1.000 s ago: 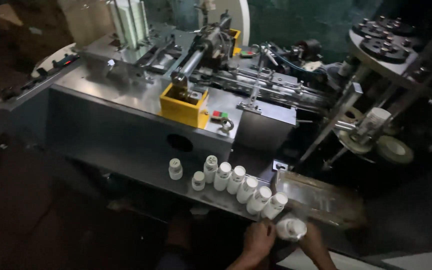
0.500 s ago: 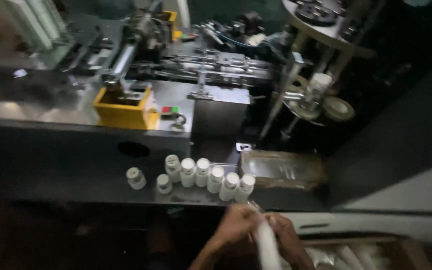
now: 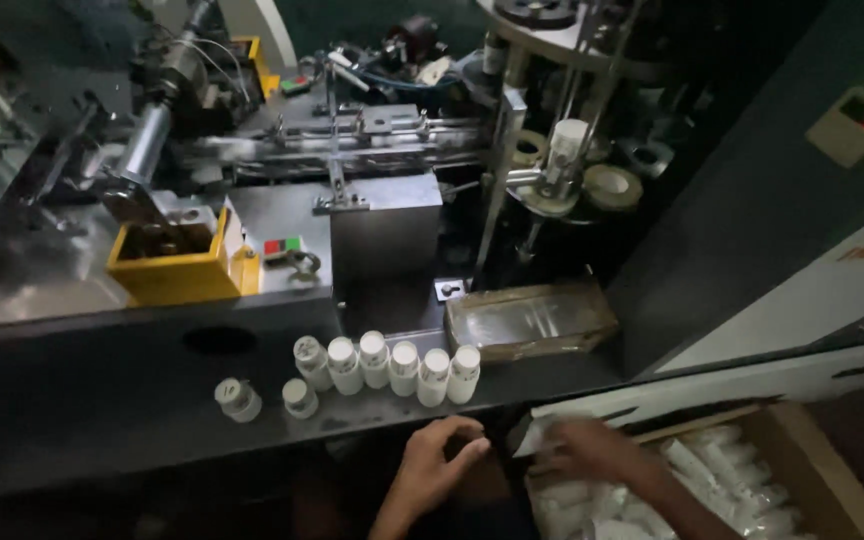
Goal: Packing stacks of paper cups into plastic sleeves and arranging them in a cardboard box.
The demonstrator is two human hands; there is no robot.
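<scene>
The view has swung down and to the right since a moment ago, so the open brown cardboard box [image 3: 832, 470] packed with white paper-cup stacks in clear wrap now fills the lower right corner, where a second ago only the grey steel cup-forming machine [image 3: 382, 230] and its shelf showed. Half a second back both hands were closed together around one long white stack just below the shelf edge; that stack is no longer between them, and it looks to have gone down into the box, so this round of packing seems finished with the hands free again. The dark metal shelf [image 3: 102, 420] along the machine's front carries the same things as before: a leaning row of six short white cup stacks [image 3: 392, 367], touching one another, two single white cups [image 3: 270, 398] apart to their left, and a flat clear plastic tray [image 3: 532, 318] just to the row's right. The right hand [image 3: 602, 450] is blurred with motion over the box's near corner, and I cannot tell whether its fingers grasp anything. The left hand [image 3: 440, 460] hangs below the shelf edge, under the row, fingers loosely curled and holding nothing.
</scene>
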